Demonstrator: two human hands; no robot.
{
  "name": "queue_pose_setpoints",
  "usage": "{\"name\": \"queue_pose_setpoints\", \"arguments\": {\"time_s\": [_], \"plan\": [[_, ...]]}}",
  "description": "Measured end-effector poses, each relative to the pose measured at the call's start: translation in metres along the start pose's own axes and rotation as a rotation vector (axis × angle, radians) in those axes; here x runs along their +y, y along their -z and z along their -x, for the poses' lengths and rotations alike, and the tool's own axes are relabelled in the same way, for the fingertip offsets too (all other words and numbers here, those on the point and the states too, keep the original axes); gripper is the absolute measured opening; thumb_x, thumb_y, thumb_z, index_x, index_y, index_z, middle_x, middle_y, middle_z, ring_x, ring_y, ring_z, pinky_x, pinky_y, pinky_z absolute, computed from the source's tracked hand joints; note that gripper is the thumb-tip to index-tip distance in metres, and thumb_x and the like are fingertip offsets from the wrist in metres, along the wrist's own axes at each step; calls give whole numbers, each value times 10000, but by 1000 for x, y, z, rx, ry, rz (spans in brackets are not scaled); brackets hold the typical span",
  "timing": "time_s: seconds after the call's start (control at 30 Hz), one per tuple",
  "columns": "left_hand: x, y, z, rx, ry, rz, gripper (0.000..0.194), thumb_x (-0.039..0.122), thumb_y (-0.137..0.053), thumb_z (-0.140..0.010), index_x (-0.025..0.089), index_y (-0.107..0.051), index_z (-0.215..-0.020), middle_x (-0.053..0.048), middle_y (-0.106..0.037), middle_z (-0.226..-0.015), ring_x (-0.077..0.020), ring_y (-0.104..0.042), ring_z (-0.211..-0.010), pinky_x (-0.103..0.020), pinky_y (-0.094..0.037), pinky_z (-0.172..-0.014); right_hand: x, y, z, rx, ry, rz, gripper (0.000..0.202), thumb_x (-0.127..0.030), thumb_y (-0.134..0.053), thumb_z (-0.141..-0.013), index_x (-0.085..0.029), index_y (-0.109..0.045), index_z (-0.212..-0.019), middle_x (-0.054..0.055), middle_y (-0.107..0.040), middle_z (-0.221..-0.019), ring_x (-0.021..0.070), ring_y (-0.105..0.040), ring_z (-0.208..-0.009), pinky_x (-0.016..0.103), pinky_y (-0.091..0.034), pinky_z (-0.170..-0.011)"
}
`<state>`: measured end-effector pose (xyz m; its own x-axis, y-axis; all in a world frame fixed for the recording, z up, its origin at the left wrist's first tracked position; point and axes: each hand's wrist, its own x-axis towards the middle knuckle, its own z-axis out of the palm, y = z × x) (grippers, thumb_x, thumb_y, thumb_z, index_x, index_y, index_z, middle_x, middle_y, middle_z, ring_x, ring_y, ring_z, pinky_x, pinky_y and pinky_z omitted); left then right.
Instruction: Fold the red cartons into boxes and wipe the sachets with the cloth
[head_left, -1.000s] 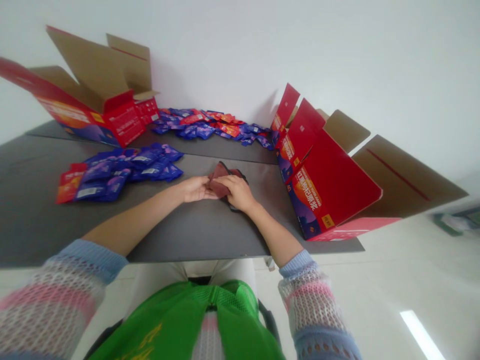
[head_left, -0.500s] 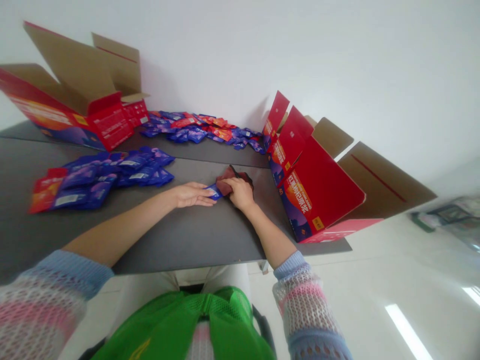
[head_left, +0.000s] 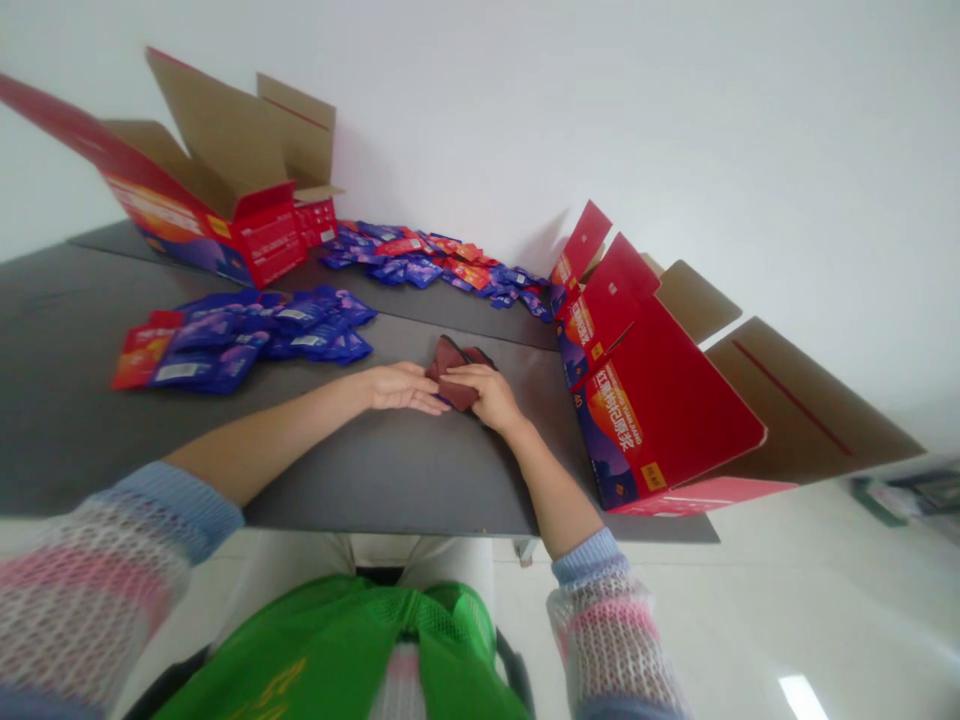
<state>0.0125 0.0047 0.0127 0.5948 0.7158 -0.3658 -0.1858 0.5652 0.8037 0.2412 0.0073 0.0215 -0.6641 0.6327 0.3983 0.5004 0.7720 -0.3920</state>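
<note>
My right hand [head_left: 486, 394] is closed on a reddish-brown cloth [head_left: 452, 362] with a dark edge, bunched over the table. Just left of it, my left hand [head_left: 403, 388] holds the end of a small blue sachet [head_left: 444, 401], its fingers close together. The cloth covers most of that sachet, so only a sliver of blue shows. To the left of both hands lies a pile of blue sachets [head_left: 262, 335], with an orange-red one [head_left: 147, 350] at its near end.
Blue and red sachets [head_left: 420, 262] form a long heap along the wall. An open red carton [head_left: 270, 243] stands at the back left. Open red cartons [head_left: 645, 385] line the right side of the grey table [head_left: 360, 490].
The cloth has come leftward over the blue sachet, hiding most of it. The whole view has shifted a little, so the cartons and piles appear further right.
</note>
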Motion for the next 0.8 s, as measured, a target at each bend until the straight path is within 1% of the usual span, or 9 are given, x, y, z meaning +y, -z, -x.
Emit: {"name": "queue_pose_setpoints", "arguments": {"time_s": [0.07, 0.13, 0.27, 0.37, 0.47, 0.57, 0.67, 0.73, 0.8], "plan": [[1, -1, -1, 19, 19, 13, 267, 117, -880, -653, 74, -711, -855, -196, -765, -963, -341, -739, -959, -523, -557, -950, 4, 2, -1, 15, -49, 46, 613, 26, -508, -714, -290, -730, -1191, 11, -713, -1244, 191, -631, -1200, 396, -467, -1066], [2, -3, -2, 70, 45, 7, 278, 136, -895, -641, 82, -713, -844, -181, -769, -946, -329, -747, -924, -512, -573, -927, 9, 3, -1, 25, -100, 105, 582, 23, -508, -742, -283, -737, -1181, 11, -724, -1221, 198, -639, -1183, 386, -476, -1053], [1, -8, -6, 174, 56, -35, 266, 63, -879, -634, 62, -714, -842, -187, -767, -901, -287, -761, -819, -462, -599, -894, 16, 7, -3, 9, -191, 245, 479, -36, -549, -813, -294, -750, -1163, 22, -744, -1172, 232, -658, -1122, 383, -501, -996], [-1, -10, -8, 209, 44, -53, 227, 27, -858, -648, 58, -702, -810, -195, -764, -875, -282, -762, -784, -440, -616, -859, 19, 9, -4, -1, -248, 316, 439, -75, -566, -845, -319, -751, -1160, 29, -750, -1151, 239, -658, -1101, 369, -502, -975], [-2, -8, -7, 220, 39, -58, 204, 27, -840, -673, 60, -702, -820, -189, -764, -863, -276, -762, -785, -423, -621, -848, 21, 8, -1, 14, -301, 326, 456, -61, -548, -842, -308, -747, -1169, 35, -746, -1165, 240, -652, -1118, 370, -496, -986], [-1, -3, -4, 195, 48, -47, 226, 16, -831, -680, 61, -704, -862, -183, -765, -890, -269, -761, -826, -424, -608, -886, 20, 5, 6, 98, -285, 233, 564, -20, -520, -800, -266, -684, -1280, 41, -708, -1255, 225, -627, -1190, 370, -471, -1043], [0, -1, -2, 143, 31, -50, 259, 7, -833, -670, 57, -704, -890, -182, -763, -910, -270, -757, -859, -452, -578, -942, 8, 1, 9, 193, -195, 25, 611, -67, -501, -829, -259, -574, -1404, 19, -645, -1362, 186, -588, -1269, 336, -445, -1086], [0, -4, -1, 127, -11, -86, 287, 3, -833, -657, 68, -715, -910, -166, -765, -902, -267, -756, -846, -463, -570, -944, -4, -1, 9, 193, -137, -94, 592, -128, -487, -873, -281, -525, -1443, -8, -604, -1412, 171, -570, -1298, 318, -444, -1088], [-1, -9, 0, 137, -66, -137, 290, 28, -818, -677, 101, -737, -946, -140, -771, -910, -257, -752, -830, -448, -579, -917, -17, -3, 7, 123, -77, -145, 590, -157, -502, -876, -302, -519, -1448, -34, -581, -1435, 170, -556, -1318, 300, -450, -1082]]}}
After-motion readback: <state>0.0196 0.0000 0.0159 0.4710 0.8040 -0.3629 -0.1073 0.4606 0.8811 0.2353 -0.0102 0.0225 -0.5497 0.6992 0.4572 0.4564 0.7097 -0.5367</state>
